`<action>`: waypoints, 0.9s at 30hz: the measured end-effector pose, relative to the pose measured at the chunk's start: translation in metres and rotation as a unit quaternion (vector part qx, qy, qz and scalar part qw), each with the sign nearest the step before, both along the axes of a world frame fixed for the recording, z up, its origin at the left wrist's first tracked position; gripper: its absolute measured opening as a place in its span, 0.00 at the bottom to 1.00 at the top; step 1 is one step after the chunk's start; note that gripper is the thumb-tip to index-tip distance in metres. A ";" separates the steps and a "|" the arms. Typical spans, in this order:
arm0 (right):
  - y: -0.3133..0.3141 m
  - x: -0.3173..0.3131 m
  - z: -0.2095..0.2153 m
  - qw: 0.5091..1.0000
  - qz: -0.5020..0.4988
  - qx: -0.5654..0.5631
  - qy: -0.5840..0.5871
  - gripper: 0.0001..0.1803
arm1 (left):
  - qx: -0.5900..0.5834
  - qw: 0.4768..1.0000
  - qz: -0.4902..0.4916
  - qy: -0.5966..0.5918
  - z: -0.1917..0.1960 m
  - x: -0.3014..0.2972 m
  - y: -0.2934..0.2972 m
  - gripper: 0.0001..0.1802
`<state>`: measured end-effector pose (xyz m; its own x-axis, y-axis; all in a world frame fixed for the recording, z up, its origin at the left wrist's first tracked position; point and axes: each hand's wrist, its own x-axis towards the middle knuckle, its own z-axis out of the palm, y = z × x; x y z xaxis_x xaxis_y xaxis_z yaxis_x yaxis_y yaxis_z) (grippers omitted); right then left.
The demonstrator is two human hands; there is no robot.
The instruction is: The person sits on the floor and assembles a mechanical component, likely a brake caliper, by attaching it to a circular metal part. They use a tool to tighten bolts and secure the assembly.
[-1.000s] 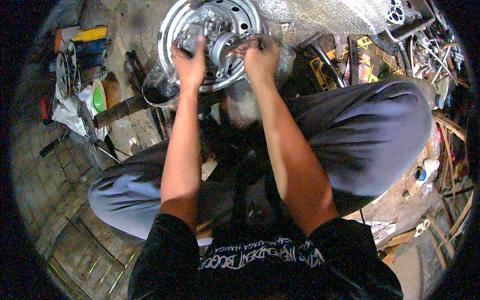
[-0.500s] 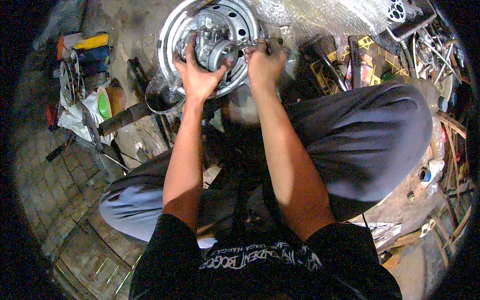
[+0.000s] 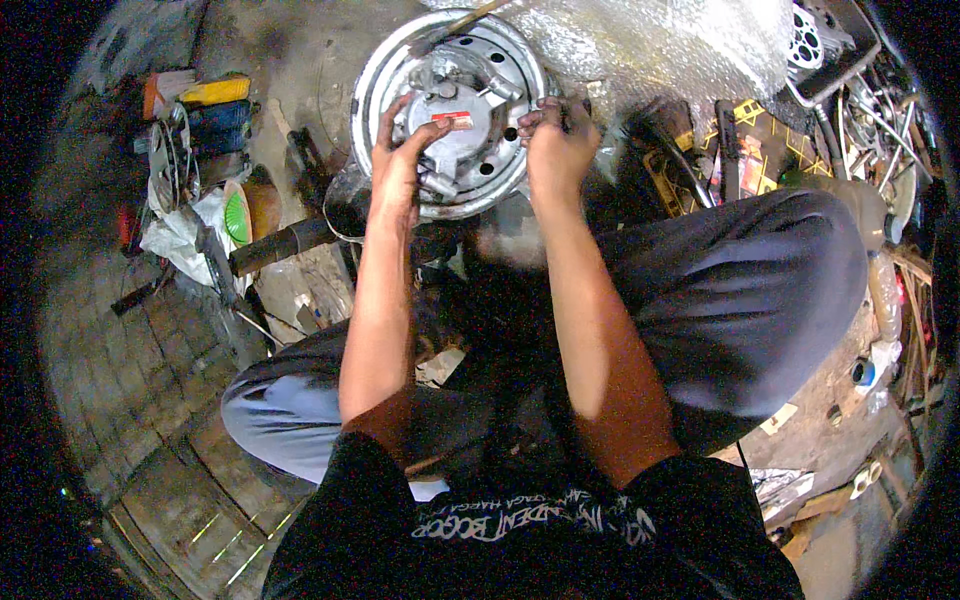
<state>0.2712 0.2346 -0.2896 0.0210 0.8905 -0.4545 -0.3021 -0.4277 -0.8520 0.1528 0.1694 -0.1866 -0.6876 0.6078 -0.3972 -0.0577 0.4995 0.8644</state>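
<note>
A silver wheel rim with round holes lies in front of me. Inside it sits a round cast-metal housing with lugs and a small red-and-white label on its flat face. My left hand grips the housing from its left side, the thumb pressed near the label. At the rim's right side, my right hand has its fingers drawn together in a pinch; whatever is between them is too small to make out. A thin-handled brush-like tool lies across the rim's far edge.
Bubble wrap spreads beyond the rim to the right, beside a metal part with round holes. A yellow-black crate holds tools. At left are a yellow-handled item, a green round piece and a dark pipe.
My left hand has turned the housing, so its flat labelled face now shows instead of its round collar. My right hand stays pinched by the rim's right side. The whole view has shifted slightly.
</note>
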 end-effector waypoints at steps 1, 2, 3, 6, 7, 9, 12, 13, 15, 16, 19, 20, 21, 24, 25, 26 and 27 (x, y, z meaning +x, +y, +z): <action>0.000 0.000 0.003 1.000 -0.001 0.002 0.008 0.08 | -0.017 1.000 0.019 0.005 -0.011 -0.006 -0.007 0.44; 0.001 0.001 0.003 1.000 -0.002 0.004 0.015 0.08 | -0.016 0.997 0.053 -0.049 0.005 0.011 -0.004 0.44; 0.000 0.001 0.004 0.999 -0.002 -0.010 0.032 0.07 | 0.004 0.996 0.059 -0.067 -0.004 0.006 -0.008 0.45; -0.001 -0.002 0.008 1.000 -0.002 0.011 0.000 0.08 | 0.032 0.987 0.101 -0.119 -0.010 0.007 -0.014 0.46; -0.001 0.000 0.009 1.000 -0.001 -0.009 0.016 0.08 | 0.038 0.986 0.101 -0.123 -0.009 0.008 -0.015 0.46; -0.001 0.000 0.001 0.999 0.013 0.014 -0.031 0.08 | 0.067 0.985 0.092 -0.131 -0.012 0.003 -0.016 0.46; -0.001 -0.005 -0.007 0.998 0.020 0.020 -0.063 0.07 | 0.037 0.984 0.128 -0.115 -0.022 -0.003 -0.022 0.50; -0.002 -0.004 -0.008 0.999 0.028 0.008 -0.045 0.07 | 0.053 0.981 0.125 -0.138 -0.026 -0.007 -0.024 0.50; -0.002 -0.003 -0.013 0.998 0.027 0.012 -0.052 0.07 | 0.084 0.972 0.116 -0.188 -0.028 -0.013 -0.025 0.52; -0.002 -0.005 -0.024 0.997 0.020 0.029 -0.075 0.07 | 0.082 0.973 0.108 -0.187 -0.029 -0.015 -0.027 0.52; -0.003 -0.004 -0.029 0.995 0.039 0.040 -0.080 0.07 | 0.078 0.972 0.081 -0.208 -0.041 -0.029 -0.038 0.50; -0.003 -0.003 -0.029 0.996 0.049 0.037 -0.072 0.07 | 0.065 0.970 0.081 -0.222 -0.042 -0.031 -0.039 0.50; -0.003 -0.003 -0.041 0.994 0.039 0.067 -0.081 0.07 | 0.052 0.968 0.077 -0.234 -0.037 -0.031 -0.037 0.50; -0.004 -0.008 -0.049 0.994 0.008 0.106 -0.040 0.07 | 0.011 0.972 0.073 -0.221 -0.013 -0.025 -0.033 0.49; -0.007 -0.008 -0.043 0.996 -0.005 0.084 0.019 0.07 | 0.008 0.976 0.056 -0.211 -0.006 -0.025 -0.033 0.49; -0.010 -0.008 -0.037 0.995 -0.017 0.062 0.078 0.08 | 0.006 0.979 0.040 -0.200 -0.002 -0.025 -0.036 0.49; -0.011 -0.007 -0.030 0.996 -0.012 0.053 0.078 0.07 | -0.015 0.983 0.045 -0.176 -0.003 -0.027 -0.038 0.50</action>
